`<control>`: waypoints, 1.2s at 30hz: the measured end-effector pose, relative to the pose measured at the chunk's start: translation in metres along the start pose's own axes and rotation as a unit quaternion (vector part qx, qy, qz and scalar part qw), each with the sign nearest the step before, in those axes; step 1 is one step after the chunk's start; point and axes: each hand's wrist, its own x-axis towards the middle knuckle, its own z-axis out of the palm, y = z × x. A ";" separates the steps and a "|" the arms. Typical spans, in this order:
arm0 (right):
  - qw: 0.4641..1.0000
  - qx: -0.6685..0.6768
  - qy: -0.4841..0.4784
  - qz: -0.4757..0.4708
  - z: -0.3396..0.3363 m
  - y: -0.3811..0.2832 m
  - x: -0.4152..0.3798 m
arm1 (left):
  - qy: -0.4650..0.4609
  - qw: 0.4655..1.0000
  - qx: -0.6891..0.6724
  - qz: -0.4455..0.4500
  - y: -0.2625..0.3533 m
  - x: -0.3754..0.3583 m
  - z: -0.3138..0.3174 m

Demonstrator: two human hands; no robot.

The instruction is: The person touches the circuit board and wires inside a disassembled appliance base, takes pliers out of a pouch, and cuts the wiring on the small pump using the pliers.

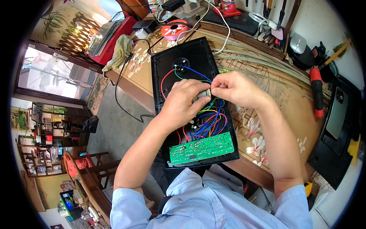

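A black plastic housing [160,63] lies with its inside facing up, partly over the edge of the table. Fixed across its near end is a green circuit board [202,149], with a tangle of blue, red, yellow and green wires [213,121] behind it. Over the housing's middle, my left hand [183,98] is closed around a small pale grey rounded object [206,94], mostly hidden by the fingers. Against that object's right side, my right hand [232,88] is closed in a pinch; what lies between its fingertips is too small to name.
Behind the housing stands an orange-and-pink spool [174,30] among white and black cables. Long thin strips [267,61] lie across the flower-patterned table [259,110]. At right are a red-and-black handled tool [316,91], a mouse [298,42] and a phone [337,112] on a black panel.
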 end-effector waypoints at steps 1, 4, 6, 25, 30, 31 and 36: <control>1.000 -0.004 0.003 -0.012 0.000 0.001 0.000 | 0.000 1.000 0.006 0.002 0.000 0.000 0.000; 1.000 0.002 0.004 -0.005 -0.004 -0.002 -0.001 | -0.004 1.000 0.012 -0.006 0.003 -0.001 -0.001; 1.000 0.012 0.003 0.015 -0.010 -0.009 -0.004 | -0.008 1.000 0.012 -0.014 0.006 0.000 -0.003; 0.982 -0.179 0.052 -0.036 -0.016 -0.015 -0.011 | -0.020 0.999 0.001 -0.038 0.004 -0.002 -0.004; 0.971 -0.203 0.084 -0.090 -0.013 -0.007 -0.008 | -0.015 0.997 -0.034 -0.074 0.005 -0.002 -0.005; 0.972 -0.210 0.073 -0.081 -0.014 -0.010 -0.008 | -0.019 0.997 -0.032 -0.072 0.004 -0.001 -0.005; 0.967 -0.231 0.069 -0.084 -0.013 -0.009 -0.009 | -0.022 0.996 -0.024 -0.079 0.005 -0.001 -0.004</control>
